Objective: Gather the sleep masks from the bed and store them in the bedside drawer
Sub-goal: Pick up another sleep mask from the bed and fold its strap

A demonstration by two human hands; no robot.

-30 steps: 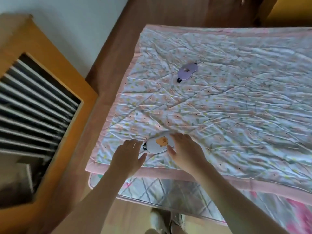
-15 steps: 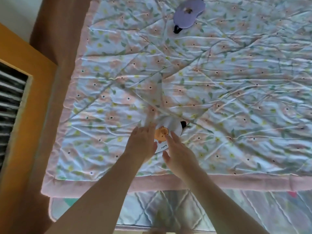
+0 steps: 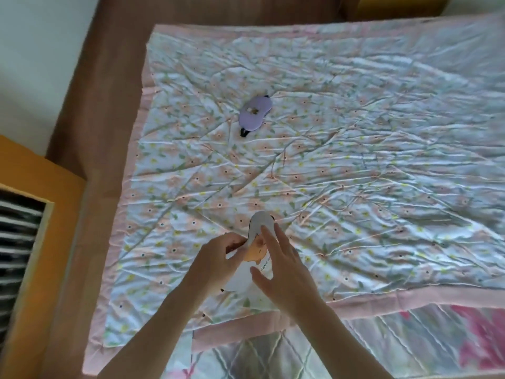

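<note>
A white sleep mask with an orange animal print is lifted just above the near part of the floral quilt. My left hand pinches its left edge. My right hand holds it from the right, thumb under and fingers over the print. A purple sleep mask with a black strap lies flat on the quilt farther away, to the left of the middle, well beyond both hands.
A wooden bedside unit with a dark slatted opening stands at the left. A brown strip of floor runs between it and the bed. The quilt's pink border and a patterned sheet lie at the near edge.
The white mask has gone from lying flat between my hands to being held up lengthwise by both. The view has tilted up, so the purple mask sits lower in the frame.
</note>
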